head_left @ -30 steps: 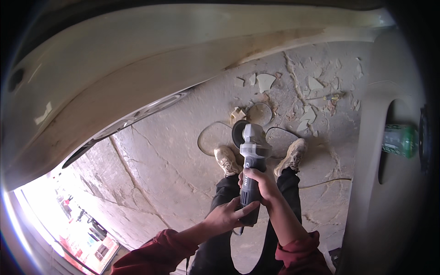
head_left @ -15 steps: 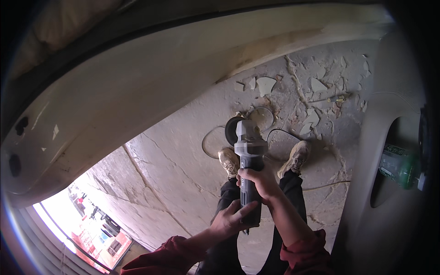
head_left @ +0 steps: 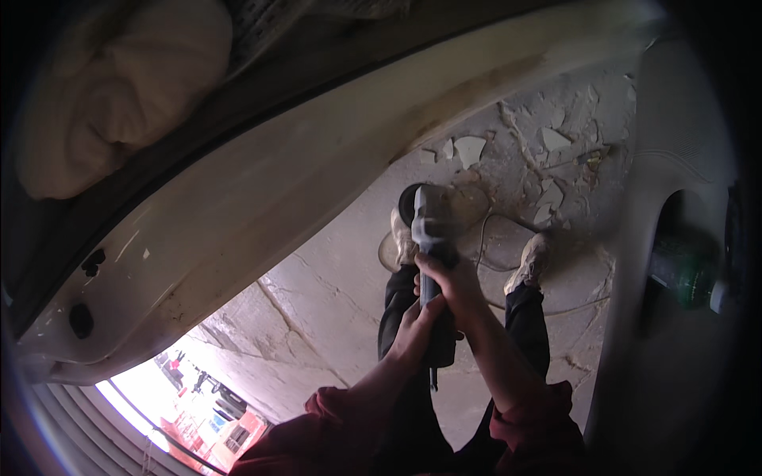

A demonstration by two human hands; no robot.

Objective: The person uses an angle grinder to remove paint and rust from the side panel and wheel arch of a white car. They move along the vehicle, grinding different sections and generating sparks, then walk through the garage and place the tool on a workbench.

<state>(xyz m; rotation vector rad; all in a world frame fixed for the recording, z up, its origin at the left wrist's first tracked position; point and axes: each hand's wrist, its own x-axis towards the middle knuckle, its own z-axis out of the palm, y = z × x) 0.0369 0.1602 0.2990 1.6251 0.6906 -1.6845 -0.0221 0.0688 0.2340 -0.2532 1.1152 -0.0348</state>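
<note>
Gripping angle grinder (head_left: 433, 220): right fingers (head_left: 430, 264) wrapped round it, left fingers (head_left: 431, 309) clasped farther back.

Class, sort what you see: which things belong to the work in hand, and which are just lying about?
In hand:
angle grinder
left hand and right hand, gripping it

Lying about:
pale broken pieces on the floor
thin yellowish-handled tool
greenish bottle in a door pocket

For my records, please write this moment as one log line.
left hand: holds angle grinder | right hand: holds it, farther forward | floor: pale fragments
</note>
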